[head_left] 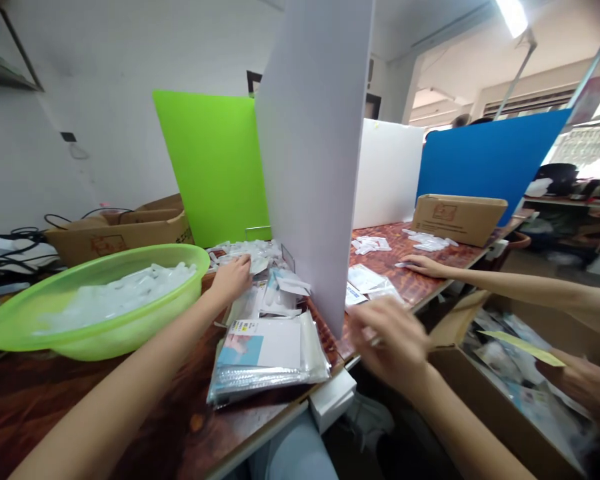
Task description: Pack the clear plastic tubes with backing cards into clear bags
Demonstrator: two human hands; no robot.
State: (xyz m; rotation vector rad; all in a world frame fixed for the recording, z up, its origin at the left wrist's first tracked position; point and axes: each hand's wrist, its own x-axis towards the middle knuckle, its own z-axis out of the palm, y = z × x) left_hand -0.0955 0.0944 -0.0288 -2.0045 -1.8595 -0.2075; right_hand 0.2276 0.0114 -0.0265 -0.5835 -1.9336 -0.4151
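Observation:
My left hand (234,277) reaches over a pile of small white plastic pieces (265,252). Its fingers are curled together, and whatever lies under the tips is hidden. Just below it are loose packets (283,293) and a stack of clear-sleeved packets with blue and white cards (265,347). Smeared by motion, my right hand (390,337) hovers past the table edge, right of the grey divider (315,160); its fingers look bent, but their grip is unclear. A light green plastic bowl (130,337) of white pieces stands left of my left hand.
Right of the divider, a co-worker's hand (423,265) rests on the table near white pieces (373,245). Another person's hand (587,380) is at an open carton (510,413) of packets. Cardboard boxes (125,237) and a green panel (215,167) stand behind.

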